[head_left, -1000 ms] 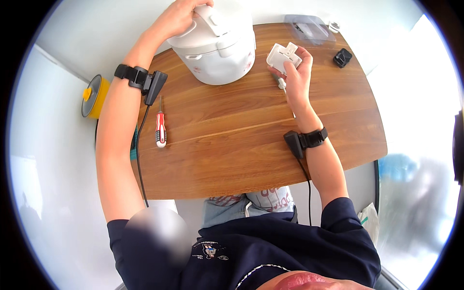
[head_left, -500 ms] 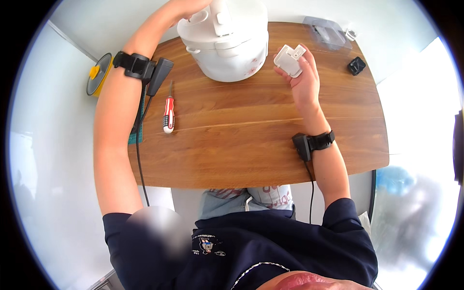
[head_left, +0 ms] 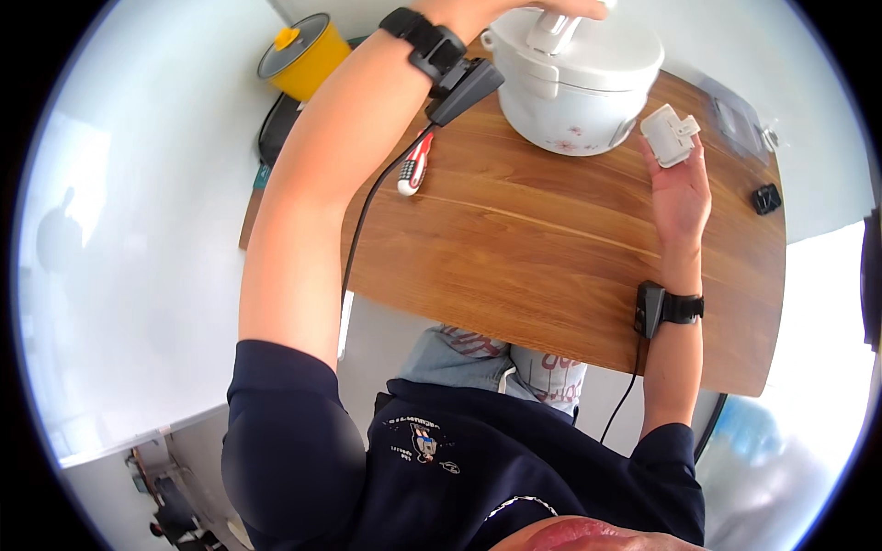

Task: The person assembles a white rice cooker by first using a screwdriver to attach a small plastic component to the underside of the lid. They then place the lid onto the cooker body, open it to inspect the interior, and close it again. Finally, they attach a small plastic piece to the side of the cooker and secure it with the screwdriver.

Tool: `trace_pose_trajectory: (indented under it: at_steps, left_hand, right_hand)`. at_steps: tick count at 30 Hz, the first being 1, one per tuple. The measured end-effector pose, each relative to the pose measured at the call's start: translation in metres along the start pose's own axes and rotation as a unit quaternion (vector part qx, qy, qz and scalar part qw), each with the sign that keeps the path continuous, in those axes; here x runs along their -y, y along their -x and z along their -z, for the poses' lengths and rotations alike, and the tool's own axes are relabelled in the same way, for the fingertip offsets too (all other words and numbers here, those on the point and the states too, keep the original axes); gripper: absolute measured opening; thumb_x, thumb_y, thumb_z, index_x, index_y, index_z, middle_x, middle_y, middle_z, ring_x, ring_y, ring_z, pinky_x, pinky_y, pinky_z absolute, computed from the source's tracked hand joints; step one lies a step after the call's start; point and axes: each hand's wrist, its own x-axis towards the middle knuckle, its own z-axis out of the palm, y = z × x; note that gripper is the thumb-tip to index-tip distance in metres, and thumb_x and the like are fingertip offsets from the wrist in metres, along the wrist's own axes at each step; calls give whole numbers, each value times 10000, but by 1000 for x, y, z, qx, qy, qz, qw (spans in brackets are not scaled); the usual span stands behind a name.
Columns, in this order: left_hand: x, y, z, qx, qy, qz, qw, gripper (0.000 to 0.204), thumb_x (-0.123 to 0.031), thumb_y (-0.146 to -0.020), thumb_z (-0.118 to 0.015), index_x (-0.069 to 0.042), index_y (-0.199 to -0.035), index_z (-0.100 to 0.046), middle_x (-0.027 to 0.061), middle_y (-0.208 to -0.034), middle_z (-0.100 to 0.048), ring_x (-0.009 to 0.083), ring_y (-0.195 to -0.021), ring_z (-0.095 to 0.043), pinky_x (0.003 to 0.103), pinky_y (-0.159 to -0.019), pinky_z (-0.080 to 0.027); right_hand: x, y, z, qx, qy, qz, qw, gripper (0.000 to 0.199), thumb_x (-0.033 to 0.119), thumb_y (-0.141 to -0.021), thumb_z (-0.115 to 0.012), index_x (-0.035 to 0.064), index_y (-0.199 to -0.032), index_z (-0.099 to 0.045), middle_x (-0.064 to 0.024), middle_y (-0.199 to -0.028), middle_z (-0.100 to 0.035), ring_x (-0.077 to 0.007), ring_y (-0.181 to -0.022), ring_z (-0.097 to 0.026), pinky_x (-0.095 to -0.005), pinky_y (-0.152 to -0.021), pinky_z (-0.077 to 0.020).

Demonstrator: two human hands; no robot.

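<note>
Wooden bench (head_left: 551, 248) fills the centre of the frame, brown planks, rounded edge bending toward the lower right. White rice cooker (head_left: 574, 78) stands on it at the top centre, lid down, small flower print low on its side. Left hand (head_left: 542, 7) is at the very top edge of the frame, on the cooker's lid handle; mostly cut off by the frame, so cannot tell if its grip is clenched or loose. Left forearm runs from lower left up to it, a black wrist strap with a black box and a cable hanging from it.

Right hand (head_left: 682, 188) sits right of centre, palm toward the camera, just beside the cooker's right side. Its grip is closed on a small white plastic part (head_left: 669, 135), pinched at the fingertips, held upright above the bench, close to the cooker wall but whether touching it cannot be told. Black strap and box on the right wrist too, cable trailing down.

Yellow pot (head_left: 301, 53) with a grey lid sits upper left, off the bench. Red and white screwdriver (head_left: 413, 165) lies on the bench left of the cooker, partly under the left wrist's cable. Small black object (head_left: 765, 198) lies near the bench's right edge, well apart from the hands.
</note>
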Motion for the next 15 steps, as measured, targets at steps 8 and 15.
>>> trace_pose_trajectory:
  at_steps: [8,15]
  left_hand:
    - [-12,36,28,56,38,-91,994,440,-204,-892,-580,-17,-1277,-679,224,-1272,-690,396,-1167,-652,465,-992,-509]
    - [-10,49,13,-43,7,-124,991,453,-85,-974,-525,-78,-1423,-587,189,-1425,-605,374,-1294,-579,450,-1086,-464]
  right_hand:
    - [-4,3,3,-29,85,14,996,435,165,-1089,-536,-53,-1463,-491,-161,-1460,-559,-277,-1344,-552,-447,-1151,-470]
    - [-12,4,-1,-19,145,10,989,422,112,-1037,-629,-40,-1422,-546,-140,-1335,-652,-242,-1239,-626,-396,-1094,-516]
